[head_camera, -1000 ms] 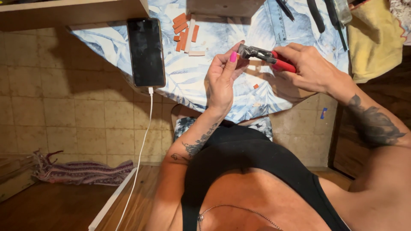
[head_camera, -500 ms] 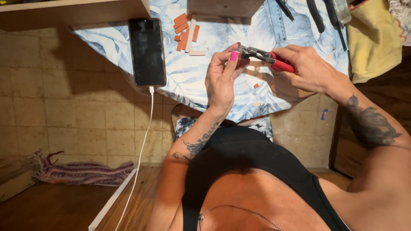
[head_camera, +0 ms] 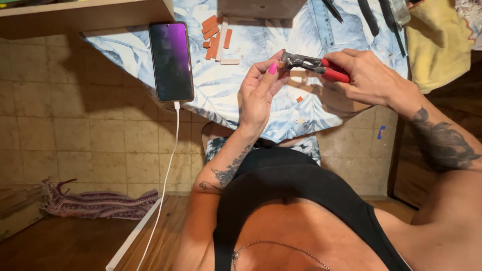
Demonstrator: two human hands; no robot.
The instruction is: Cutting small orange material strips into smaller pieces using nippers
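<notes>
The right hand (head_camera: pixel 369 75) is gripping the red handles of metal-headed nippers (head_camera: pixel 314 65), fingers clamped round them. The left hand (head_camera: pixel 258 90) is holding its fingertips at the tool's jaws, pinching something too small to tell. Beyond the left hand, orange-brown rectangular tile strips (head_camera: pixel 216 35) are lying on the blue leaf-patterned tabletop (head_camera: pixel 125 50); a black smartphone (head_camera: pixel 171 61) is lying further left.

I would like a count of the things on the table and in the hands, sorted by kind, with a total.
Red-handled nippers, held in the right hand next to the left hand: 1
Phone on a white cable: 1
Dark tools at the far edge: 3
Yellow cloth: 1
Small terracotta pieces, stacked, too close together for counting.
Total without the pieces: 6
</notes>
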